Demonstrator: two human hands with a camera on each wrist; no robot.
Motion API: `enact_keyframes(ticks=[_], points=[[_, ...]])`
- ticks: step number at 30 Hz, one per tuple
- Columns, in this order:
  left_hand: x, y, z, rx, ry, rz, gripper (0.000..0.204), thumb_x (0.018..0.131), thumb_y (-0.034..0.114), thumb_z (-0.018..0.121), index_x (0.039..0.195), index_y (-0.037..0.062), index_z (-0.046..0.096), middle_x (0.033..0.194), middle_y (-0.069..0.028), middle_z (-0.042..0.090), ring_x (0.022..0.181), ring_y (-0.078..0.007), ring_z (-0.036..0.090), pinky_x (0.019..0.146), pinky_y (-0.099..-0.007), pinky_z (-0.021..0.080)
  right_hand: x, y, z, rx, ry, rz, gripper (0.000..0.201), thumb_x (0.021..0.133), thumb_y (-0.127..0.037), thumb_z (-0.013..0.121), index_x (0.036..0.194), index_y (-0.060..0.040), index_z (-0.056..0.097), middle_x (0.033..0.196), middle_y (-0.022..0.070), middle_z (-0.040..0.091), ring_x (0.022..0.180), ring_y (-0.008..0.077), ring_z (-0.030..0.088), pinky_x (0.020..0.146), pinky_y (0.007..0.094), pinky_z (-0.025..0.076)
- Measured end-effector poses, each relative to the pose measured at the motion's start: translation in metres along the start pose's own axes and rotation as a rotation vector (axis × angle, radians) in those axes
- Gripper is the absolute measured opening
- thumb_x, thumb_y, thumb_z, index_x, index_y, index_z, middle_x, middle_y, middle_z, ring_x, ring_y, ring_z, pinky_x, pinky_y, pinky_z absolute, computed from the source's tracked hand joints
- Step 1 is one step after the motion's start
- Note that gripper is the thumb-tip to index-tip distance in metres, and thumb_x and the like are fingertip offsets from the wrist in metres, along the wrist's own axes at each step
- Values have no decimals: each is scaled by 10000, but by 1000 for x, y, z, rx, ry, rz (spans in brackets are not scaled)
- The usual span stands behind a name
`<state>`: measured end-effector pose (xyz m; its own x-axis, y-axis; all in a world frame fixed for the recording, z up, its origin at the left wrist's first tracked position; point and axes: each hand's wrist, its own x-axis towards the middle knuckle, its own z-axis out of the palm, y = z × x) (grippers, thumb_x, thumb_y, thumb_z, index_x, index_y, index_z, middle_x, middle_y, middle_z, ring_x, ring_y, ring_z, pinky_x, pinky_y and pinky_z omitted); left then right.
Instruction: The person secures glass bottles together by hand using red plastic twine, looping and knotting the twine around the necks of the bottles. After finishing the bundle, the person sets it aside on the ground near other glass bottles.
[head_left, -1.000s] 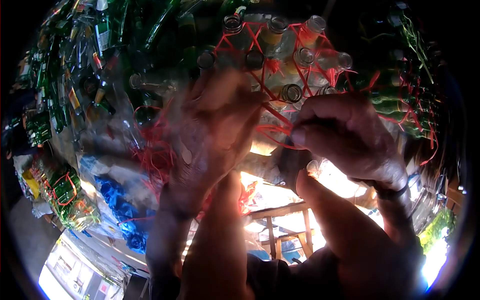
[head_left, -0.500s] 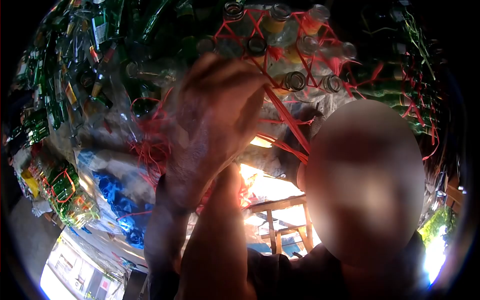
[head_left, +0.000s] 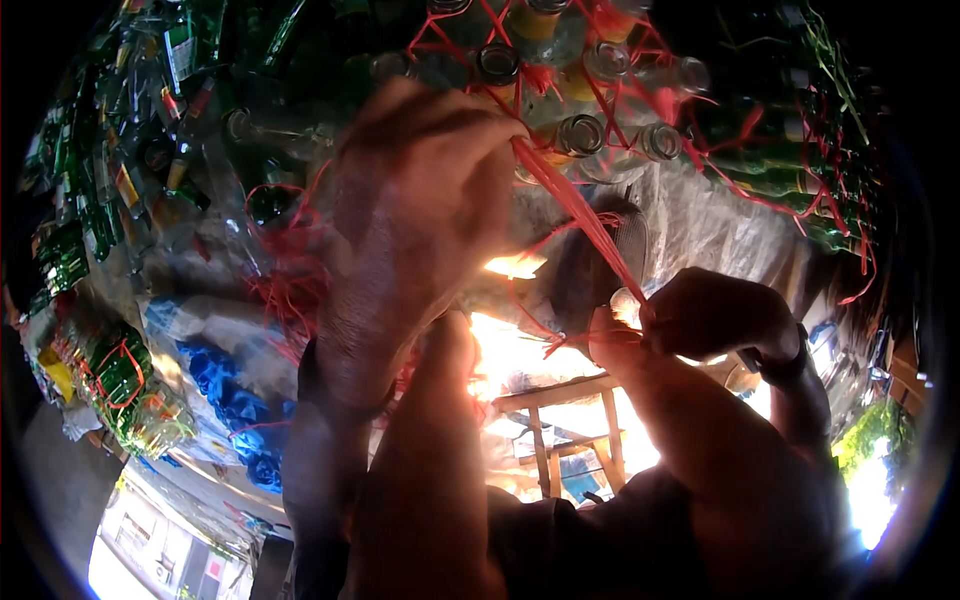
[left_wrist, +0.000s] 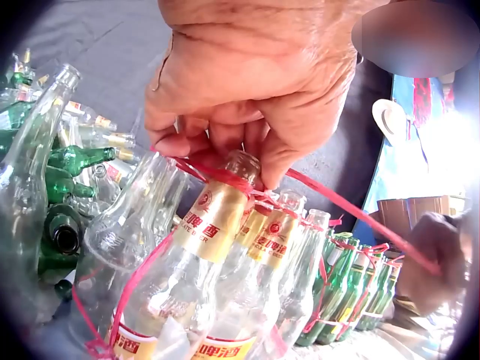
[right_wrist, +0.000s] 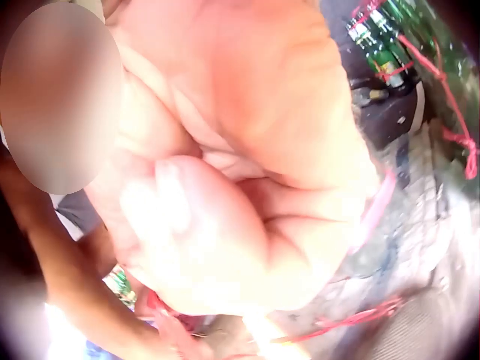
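Clear glass bottles with gold neck labels (left_wrist: 206, 225) stand bundled, red plastic twine (head_left: 580, 212) laced round their necks. My left hand (head_left: 425, 200) is at the near edge of the bundle; in the left wrist view its thumb and fingers (left_wrist: 270, 161) pinch the twine at a bottle's mouth. From there a taut strand runs down and right to my right hand (head_left: 715, 315), which grips its far end with curled fingers. The right wrist view shows that fist (right_wrist: 247, 165) close up, overexposed, with the twine inside it mostly hidden.
Loose green and clear bottles (head_left: 130, 190) are heaped at the left. Green bottles tied with red twine (left_wrist: 352, 289) stand beyond the clear ones. A tangle of red twine (head_left: 290, 290), blue plastic (head_left: 225, 390) and a wooden stool (head_left: 560, 395) are nearer the body, by the bare knees.
My right hand has moved down and right, away from the bottles, drawing the twine out long and straight. My left hand stays by the bottle necks. The bottles sit slightly higher in view.
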<state>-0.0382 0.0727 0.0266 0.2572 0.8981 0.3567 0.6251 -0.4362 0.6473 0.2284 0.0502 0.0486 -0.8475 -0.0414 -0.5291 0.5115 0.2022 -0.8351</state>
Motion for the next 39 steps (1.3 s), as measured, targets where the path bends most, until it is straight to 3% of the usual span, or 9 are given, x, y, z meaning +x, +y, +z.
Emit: enact_keyframes(ticks=[5, 7, 9, 13, 16, 20, 28, 32, 39], points=[[1, 1, -1, 11, -11, -12, 197, 847, -77, 743, 1021, 10, 779, 989, -95, 773, 901, -247, 675, 800, -347, 551, -66, 104, 14, -326, 161, 604, 187, 840, -237, 708, 914, -87, 791, 740, 148, 723, 784, 370, 733, 726, 502, 566], [1, 2, -1, 10, -10, -20, 195, 846, -79, 737, 1016, 7, 778, 983, -95, 773, 897, -247, 674, 804, -348, 549, -82, 119, 27, -289, 365, 508, 220, 792, -253, 769, 834, -40, 741, 711, 175, 691, 713, 404, 702, 673, 498, 546], [1, 2, 0, 10, -6, -27, 193, 846, -82, 732, 1012, 5, 777, 978, -96, 773, 894, -247, 672, 807, -349, 547, -87, 114, 28, -411, 551, 415, 352, 748, -260, 851, 986, -25, 745, 762, 157, 693, 689, 382, 685, 662, 487, 543], [3, 4, -2, 20, -24, -20, 199, 834, -100, 711, 992, 2, 776, 956, -95, 772, 881, -244, 667, 803, -343, 541, -72, 61, -2, -317, 533, 492, 437, 769, -331, 882, 1041, -35, 710, 742, 143, 672, 701, 361, 692, 648, 493, 523], [4, 4, -2, 16, -23, -30, 199, 827, -104, 709, 979, 3, 779, 950, -93, 772, 877, -241, 665, 803, -342, 540, -46, 30, -15, -161, 740, 318, 498, 804, -193, 903, 1220, -10, 699, 762, 104, 676, 628, 170, 653, 555, 320, 499], [3, 5, -2, 19, -22, -49, 189, 823, -95, 719, 968, 8, 784, 952, -88, 772, 879, -239, 663, 800, -340, 542, -7, 5, -12, -172, 1009, 137, 510, 813, -115, 899, 1262, -12, 678, 802, 85, 722, 592, 126, 665, 543, 281, 520], [5, 7, -4, 21, -37, -52, 224, 814, -103, 713, 986, 21, 785, 960, -87, 768, 886, -243, 661, 788, -340, 547, 30, 0, -14, -149, 1168, 84, 471, 856, -164, 900, 1242, -31, 665, 617, 59, 640, 522, 131, 623, 510, 307, 490], [4, 8, -3, -1, -29, -79, 231, 801, -107, 710, 985, 14, 782, 963, -92, 768, 889, -246, 659, 786, -345, 548, 42, -5, -13, -76, 1155, 35, 197, 871, -146, 809, 978, -39, 683, 725, 160, 628, 635, 314, 686, 553, 399, 513], [4, 11, 0, 14, 14, -105, 221, 783, -101, 723, 959, 21, 780, 945, -90, 762, 885, -251, 664, 782, -354, 548, 23, -26, -29, -296, 1160, -159, 127, 823, -71, 787, 886, -38, 682, 747, 117, 593, 634, 314, 634, 541, 432, 497]])
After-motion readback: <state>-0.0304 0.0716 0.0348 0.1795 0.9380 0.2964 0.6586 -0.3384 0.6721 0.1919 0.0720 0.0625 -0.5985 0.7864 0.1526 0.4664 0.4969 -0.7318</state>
